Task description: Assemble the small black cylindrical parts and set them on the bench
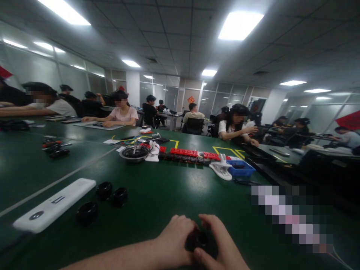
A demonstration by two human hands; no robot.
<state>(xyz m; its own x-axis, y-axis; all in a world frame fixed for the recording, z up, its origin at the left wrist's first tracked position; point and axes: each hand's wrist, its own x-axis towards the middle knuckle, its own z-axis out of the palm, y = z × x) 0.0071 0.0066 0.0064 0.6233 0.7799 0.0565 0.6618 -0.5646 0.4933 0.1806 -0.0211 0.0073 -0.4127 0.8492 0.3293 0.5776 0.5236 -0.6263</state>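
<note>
Both my hands meet at the bottom middle of the view over the green table (157, 195). My left hand (174, 240) and my right hand (219, 247) are curled together around a small round black part (201, 242), which shows between the fingers. Three similar black rings (104, 189) (119, 196) (87, 212) lie on the table to the left of my hands. A long white power strip (54, 204) rests beside them, further left.
Farther back stand a round black dish (134, 153), a row of red blocks (184, 152), a white tool (221, 168) and a blue tray (240, 168). Several people sit working at this table and at tables behind. A blurred patch covers the table at right.
</note>
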